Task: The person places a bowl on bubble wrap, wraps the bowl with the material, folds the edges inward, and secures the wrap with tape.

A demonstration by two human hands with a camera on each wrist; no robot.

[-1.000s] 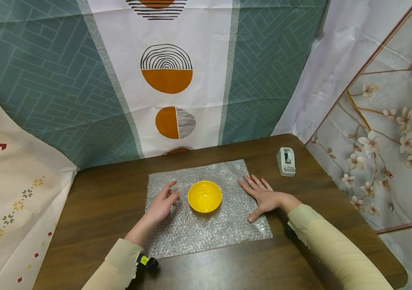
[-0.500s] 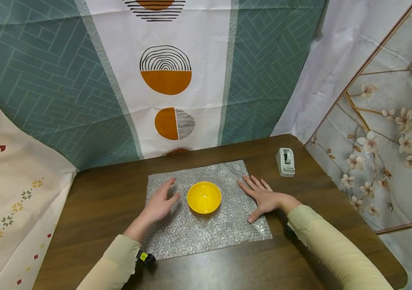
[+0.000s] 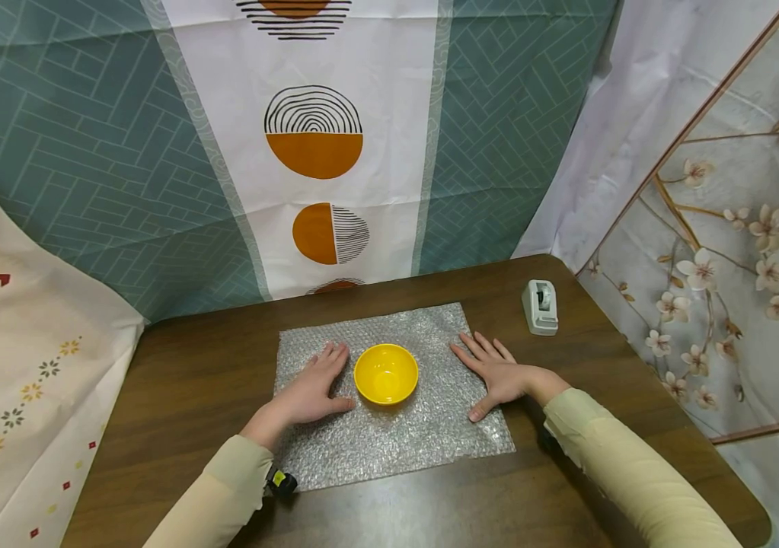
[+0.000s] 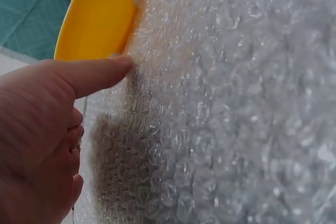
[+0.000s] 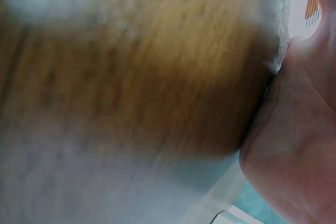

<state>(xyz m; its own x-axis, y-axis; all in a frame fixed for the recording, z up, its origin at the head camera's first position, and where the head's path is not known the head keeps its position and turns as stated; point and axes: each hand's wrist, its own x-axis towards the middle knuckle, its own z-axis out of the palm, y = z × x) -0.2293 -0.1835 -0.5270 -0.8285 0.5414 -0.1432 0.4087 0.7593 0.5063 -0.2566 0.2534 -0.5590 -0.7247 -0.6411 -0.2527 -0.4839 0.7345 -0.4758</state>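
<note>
A yellow bowl (image 3: 386, 374) stands upright near the middle of a sheet of bubble wrap (image 3: 403, 438) laid flat on the table. Just left of the bowl is my left hand (image 3: 312, 388), palm down over the wrap, its thumb pointing toward the bowl. In the left wrist view the thumb (image 4: 100, 74) lies at the wrap, close below the bowl (image 4: 100, 17). My right hand (image 3: 496, 374) rests with spread fingers on the right edge of the sheet. The right wrist view shows the heel of that palm (image 5: 294, 156) at the wooden surface.
A white tape dispenser (image 3: 541, 307) stands on the brown wooden table (image 3: 204, 380) beyond the right hand. Patterned cloths hang behind the table (image 3: 499, 144) and along both sides. A small black device with a yellow mark (image 3: 282, 481) is worn at the left wrist.
My left hand has turned palm down, its fingers and thumb shifting right toward the bowl. The right hand and the bowl have stayed in place.
</note>
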